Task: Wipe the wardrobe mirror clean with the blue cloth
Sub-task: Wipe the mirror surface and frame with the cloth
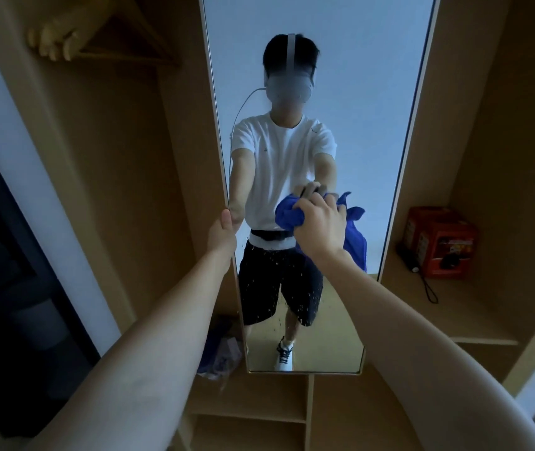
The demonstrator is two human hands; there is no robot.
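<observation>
At frame centre, the blue cloth [287, 216] is being pressed bunched against the wardrobe mirror [357, 92] by the clenched right hand [319, 227], the frame being gripped by the left hand [223, 234]; droplets lower down are seemingly awaiting downward strokes.

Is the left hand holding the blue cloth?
No, the left hand grips the mirror edge; the right hand holds the cloth.

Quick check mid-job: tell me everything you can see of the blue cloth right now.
The blue cloth is a deep royal blue, soft and towel-like, bunched into a wad rather than folded. The right hand grips it from behind and holds it at the mirror at about mid-height, right of centre. A loose tail hangs down below and right of the hand. Its reflection merges with it, so exact contact with the glass is hard to judge.
</observation>
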